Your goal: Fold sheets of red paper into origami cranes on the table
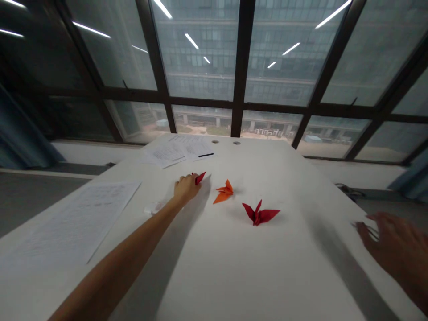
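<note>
Out over the middle of the white table [214, 276], my left hand [187, 188] is closed on a small red folded-paper piece [200, 178], whose pointed tip sticks out past the fingers. Just right of that hand lies an orange origami crane [224, 192], tilted on the tabletop. A red origami crane [259, 214] sits nearer to me with its wings spread. At the right edge, my right hand [396, 247] is curled around a thin, dark item [372, 231], too blurred to name. Most of what the left hand grips is hidden by its fingers.
Printed sheets [177, 151] lie at the far left of the table, and a larger printed sheet [80, 218] at the near left. A clear, crumpled-looking item [153, 207] rests beside my left forearm. Two round holes pierce the far edge, before tall windows [200, 58].
</note>
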`<state>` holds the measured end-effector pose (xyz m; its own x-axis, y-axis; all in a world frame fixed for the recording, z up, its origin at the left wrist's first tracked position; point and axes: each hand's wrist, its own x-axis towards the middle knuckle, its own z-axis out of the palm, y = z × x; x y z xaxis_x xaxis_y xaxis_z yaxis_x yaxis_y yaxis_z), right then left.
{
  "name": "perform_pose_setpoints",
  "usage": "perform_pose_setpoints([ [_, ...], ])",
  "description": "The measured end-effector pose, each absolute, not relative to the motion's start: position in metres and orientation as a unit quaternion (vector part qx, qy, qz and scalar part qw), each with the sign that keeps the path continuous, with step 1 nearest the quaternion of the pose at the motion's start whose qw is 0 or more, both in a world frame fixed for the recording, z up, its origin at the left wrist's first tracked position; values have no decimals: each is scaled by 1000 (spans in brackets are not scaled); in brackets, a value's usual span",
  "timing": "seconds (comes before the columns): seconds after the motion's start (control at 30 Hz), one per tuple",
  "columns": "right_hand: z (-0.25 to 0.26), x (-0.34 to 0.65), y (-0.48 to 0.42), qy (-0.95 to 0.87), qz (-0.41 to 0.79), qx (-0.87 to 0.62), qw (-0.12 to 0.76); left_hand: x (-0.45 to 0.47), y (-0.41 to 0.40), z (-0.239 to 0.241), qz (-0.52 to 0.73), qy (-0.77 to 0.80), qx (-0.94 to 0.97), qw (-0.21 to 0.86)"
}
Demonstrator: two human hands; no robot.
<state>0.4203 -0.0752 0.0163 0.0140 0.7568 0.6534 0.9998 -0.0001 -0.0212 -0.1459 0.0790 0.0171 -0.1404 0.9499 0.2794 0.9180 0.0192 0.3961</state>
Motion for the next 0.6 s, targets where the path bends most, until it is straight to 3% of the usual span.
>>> perform_pose_setpoints([
  [0.07,25,388,-68,-703,-278,-622,203,-142,74,23,256,707,658,31],
  [0.17,33,328,-69,-768,-206,-518,315,-127,46,42,295,659,692,25],
  [0.27,43,258,-81,-763,59,-492,414,-98,-6,61,337,585,738,12],
  [0.37,51,200,-92,-668,416,-426,446,-69,-61,65,397,423,815,-13],
  [0.43,49,176,-94,-577,574,-339,472,-58,-88,59,391,335,857,-5],
  [0.5,42,165,-95,-526,650,-303,458,-55,-104,46,385,284,877,44],
  [0.6,24,161,-101,-539,652,-323,424,-53,-115,25,399,289,858,142],
])
